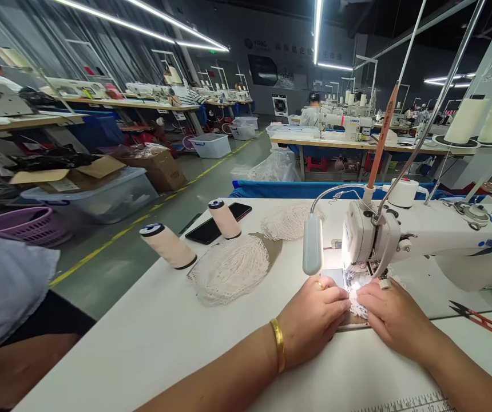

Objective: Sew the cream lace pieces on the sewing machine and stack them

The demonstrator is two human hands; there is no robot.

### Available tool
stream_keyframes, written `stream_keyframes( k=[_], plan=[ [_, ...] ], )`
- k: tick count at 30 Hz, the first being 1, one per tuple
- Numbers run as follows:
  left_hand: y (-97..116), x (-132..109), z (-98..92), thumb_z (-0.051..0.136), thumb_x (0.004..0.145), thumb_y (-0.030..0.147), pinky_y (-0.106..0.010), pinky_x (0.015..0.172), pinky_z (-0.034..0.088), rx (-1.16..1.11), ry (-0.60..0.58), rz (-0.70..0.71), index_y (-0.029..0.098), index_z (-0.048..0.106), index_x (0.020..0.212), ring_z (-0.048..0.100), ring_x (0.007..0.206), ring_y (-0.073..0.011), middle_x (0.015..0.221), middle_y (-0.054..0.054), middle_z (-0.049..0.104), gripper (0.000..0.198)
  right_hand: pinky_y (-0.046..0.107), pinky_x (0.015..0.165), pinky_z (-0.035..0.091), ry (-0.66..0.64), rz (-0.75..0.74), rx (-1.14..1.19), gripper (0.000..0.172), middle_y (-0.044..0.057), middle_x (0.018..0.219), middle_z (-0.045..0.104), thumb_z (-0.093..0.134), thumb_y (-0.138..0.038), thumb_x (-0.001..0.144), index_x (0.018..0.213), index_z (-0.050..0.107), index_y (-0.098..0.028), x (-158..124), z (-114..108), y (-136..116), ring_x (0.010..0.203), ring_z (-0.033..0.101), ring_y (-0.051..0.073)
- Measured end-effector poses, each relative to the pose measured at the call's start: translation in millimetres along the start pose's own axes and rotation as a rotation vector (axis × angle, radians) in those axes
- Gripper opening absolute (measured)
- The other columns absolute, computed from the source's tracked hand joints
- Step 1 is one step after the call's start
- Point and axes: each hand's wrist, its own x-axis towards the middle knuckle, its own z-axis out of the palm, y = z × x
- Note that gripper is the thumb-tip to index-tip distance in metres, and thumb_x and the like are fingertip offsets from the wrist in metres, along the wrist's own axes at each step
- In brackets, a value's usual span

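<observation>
A small piece of white lace (358,307) lies under the lit needle area of a white sewing machine (360,234). From the left, my left hand (312,313) presses on its edge with curled fingers, a ring and a gold bracelet showing. My right hand (394,316) pinches the lace from the opposite side, close to the presser foot. Glare washes out the needle and part of the lace. A slim grey lamp (312,246) hangs just beyond my left hand. Red-handled thread snips (481,319) lie to the right of my right hand.
Left on the white table are a lace pile (231,269), a thread cone (169,247), a second cone (225,220) and a black phone (198,233). Another lace pile (286,221) sits farther back. A person in grey clothing (10,286) is close at the left. Ruler markings (435,404) run along the front.
</observation>
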Motion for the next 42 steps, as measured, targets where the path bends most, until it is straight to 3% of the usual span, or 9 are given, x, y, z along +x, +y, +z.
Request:
stream_keyframes(
  k=[9,17,24,32,37,42],
  plan=[
    [2.4,3.2,-0.7,0.052,0.101,0.011,-0.042,0.089,0.048,0.038,-0.014,-0.018,0.021,0.072,0.106,0.067,0.098,-0.0228,0.106,-0.004,0.078,0.023,0.036,0.078,0.045,0.005,-0.015,-0.051,0.026,0.006,0.097,0.070,0.049,-0.003,0.095,0.098,0.064,-0.023,0.0,-0.9,1.3,0.089,0.060,0.024],
    [-1.7,2.8,-0.8,0.053,0.101,0.014,-0.041,0.088,0.050,0.067,-0.008,-0.022,0.021,0.073,0.105,0.067,0.099,-0.0230,0.115,-0.006,0.076,0.022,0.037,0.075,0.047,-0.024,0.055,-0.114,0.030,0.007,0.102,0.072,0.046,-0.005,0.096,0.106,0.067,-0.024,-0.1,0.2,4.9,0.089,0.060,0.026],
    [2.1,1.2,0.8,0.053,0.101,0.011,-0.041,0.092,0.050,0.031,-0.017,-0.008,0.021,0.073,0.104,0.067,0.099,-0.0219,0.104,-0.006,0.078,0.023,0.037,0.082,0.047,-0.042,-0.049,-0.036,0.033,0.006,0.100,0.073,0.048,-0.001,0.094,0.105,0.068,-0.025,-0.7,-3.8,3.2,0.097,0.062,0.025],
    [1.9,3.8,0.2,0.051,0.100,0.009,-0.042,0.088,0.049,0.040,-0.024,-0.030,0.021,0.072,0.103,0.067,0.095,-0.0227,0.101,-0.005,0.078,0.025,0.036,0.079,0.043,-0.030,-0.001,-0.041,0.031,0.004,0.098,0.072,0.047,0.000,0.092,0.098,0.065,-0.023,-0.9,-1.6,5.1,0.090,0.060,0.024],
    [-3.5,6.4,0.6,0.050,0.100,0.009,-0.042,0.087,0.049,0.076,-0.047,-0.062,0.020,0.073,0.104,0.066,0.096,-0.0238,0.105,-0.006,0.078,0.026,0.036,0.080,0.045,-0.018,0.037,-0.091,0.032,0.006,0.107,0.073,0.047,-0.002,0.093,0.103,0.067,-0.025,1.5,0.9,6.4,0.095,0.060,0.025],
    [-10.5,8.6,3.0,0.050,0.099,0.008,-0.043,0.087,0.049,0.124,-0.044,-0.072,0.020,0.074,0.104,0.066,0.097,-0.0244,0.106,-0.006,0.079,0.027,0.037,0.074,0.047,-0.011,0.111,-0.186,0.031,0.009,0.108,0.074,0.047,-0.006,0.093,0.107,0.069,-0.023,2.8,5.0,7.5,0.086,0.058,0.026]
  ],
)
